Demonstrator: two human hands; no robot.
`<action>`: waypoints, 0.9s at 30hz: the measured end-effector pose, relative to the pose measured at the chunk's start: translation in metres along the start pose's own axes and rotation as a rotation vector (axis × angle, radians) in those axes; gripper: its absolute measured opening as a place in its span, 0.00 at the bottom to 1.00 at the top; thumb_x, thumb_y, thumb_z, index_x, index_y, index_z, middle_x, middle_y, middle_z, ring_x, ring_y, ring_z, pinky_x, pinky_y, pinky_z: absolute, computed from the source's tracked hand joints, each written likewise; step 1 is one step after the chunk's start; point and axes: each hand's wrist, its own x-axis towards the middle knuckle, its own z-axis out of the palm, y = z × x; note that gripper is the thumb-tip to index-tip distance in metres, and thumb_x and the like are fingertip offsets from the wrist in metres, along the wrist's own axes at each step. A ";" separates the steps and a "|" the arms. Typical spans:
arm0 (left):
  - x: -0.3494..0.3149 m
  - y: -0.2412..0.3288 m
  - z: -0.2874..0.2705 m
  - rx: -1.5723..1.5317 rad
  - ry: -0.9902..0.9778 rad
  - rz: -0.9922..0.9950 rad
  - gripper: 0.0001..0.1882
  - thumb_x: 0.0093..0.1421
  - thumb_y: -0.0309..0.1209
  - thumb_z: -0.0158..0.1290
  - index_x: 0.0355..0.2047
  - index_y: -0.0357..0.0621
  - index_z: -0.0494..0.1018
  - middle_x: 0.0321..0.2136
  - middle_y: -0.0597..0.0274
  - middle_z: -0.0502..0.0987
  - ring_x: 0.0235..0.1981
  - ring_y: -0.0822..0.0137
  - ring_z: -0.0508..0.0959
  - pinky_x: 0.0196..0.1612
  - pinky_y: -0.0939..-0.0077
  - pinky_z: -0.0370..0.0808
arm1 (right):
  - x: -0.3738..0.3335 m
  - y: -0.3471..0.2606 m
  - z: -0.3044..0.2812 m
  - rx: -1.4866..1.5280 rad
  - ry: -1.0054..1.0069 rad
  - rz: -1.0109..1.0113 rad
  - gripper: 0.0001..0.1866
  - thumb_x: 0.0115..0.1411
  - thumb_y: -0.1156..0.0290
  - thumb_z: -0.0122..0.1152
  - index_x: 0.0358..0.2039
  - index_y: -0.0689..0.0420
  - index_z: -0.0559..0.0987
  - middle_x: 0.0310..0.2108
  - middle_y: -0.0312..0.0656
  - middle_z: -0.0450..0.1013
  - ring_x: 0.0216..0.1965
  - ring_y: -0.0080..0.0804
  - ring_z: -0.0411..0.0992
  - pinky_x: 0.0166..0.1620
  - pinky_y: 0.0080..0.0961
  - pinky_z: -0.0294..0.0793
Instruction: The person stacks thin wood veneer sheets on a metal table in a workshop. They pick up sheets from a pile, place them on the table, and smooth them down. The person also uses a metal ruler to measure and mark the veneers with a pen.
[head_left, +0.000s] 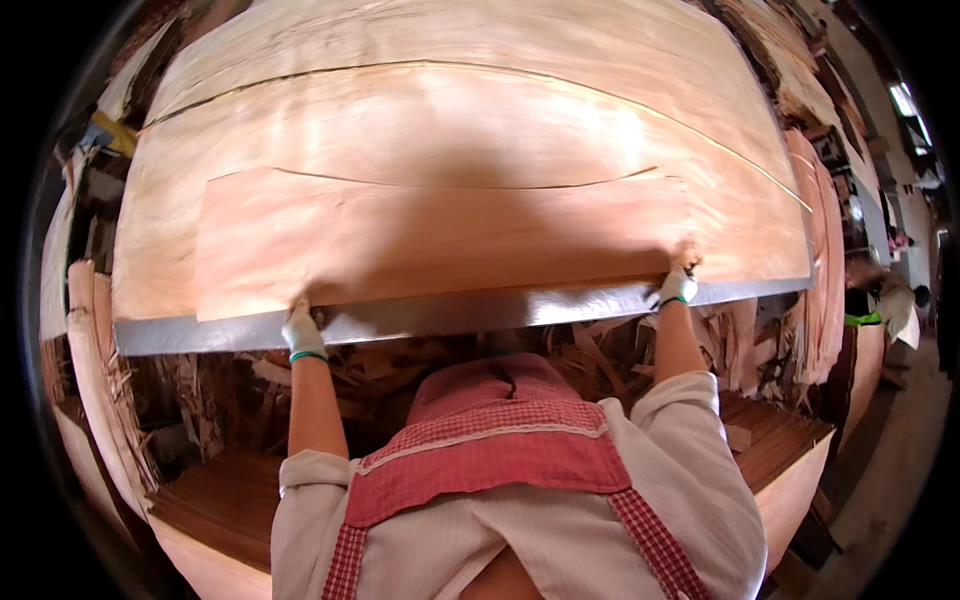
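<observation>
Left hand (303,328) and right hand (676,287), fingers pinching the near edge of a thin wood sheet (450,235). A larger pale sheet (300,125) lies beneath.

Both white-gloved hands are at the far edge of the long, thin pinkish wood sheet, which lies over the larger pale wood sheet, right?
Not the far edge: the head view shows the white-gloved left hand and right hand at the near edge of the long, thin pinkish wood sheet, which lies over the larger pale wood sheet.
</observation>
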 end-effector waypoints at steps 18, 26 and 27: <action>0.008 -0.003 0.007 0.561 0.322 0.304 0.22 0.57 0.35 0.62 0.43 0.33 0.67 0.38 0.47 0.76 0.38 0.57 0.77 0.38 0.66 0.77 | -0.046 -0.025 -0.022 -0.098 0.195 -0.097 0.31 0.63 0.51 0.54 0.50 0.69 0.68 0.40 0.54 0.74 0.33 0.43 0.75 0.37 0.36 0.78; -0.012 0.020 0.010 1.246 0.294 0.859 0.21 0.58 0.30 0.55 0.52 0.47 0.67 0.45 0.50 0.72 0.44 0.54 0.75 0.46 0.60 0.73 | -0.260 -0.053 0.044 -0.300 -0.855 -1.069 0.20 0.62 0.69 0.49 0.53 0.63 0.67 0.47 0.62 0.66 0.48 0.59 0.67 0.51 0.47 0.68; -0.009 0.021 0.012 1.278 0.207 0.808 0.20 0.58 0.29 0.53 0.52 0.48 0.66 0.45 0.50 0.72 0.42 0.54 0.76 0.44 0.59 0.75 | -0.273 -0.053 0.053 -0.347 -0.830 -1.005 0.20 0.62 0.68 0.49 0.54 0.62 0.67 0.47 0.62 0.66 0.49 0.60 0.66 0.51 0.48 0.67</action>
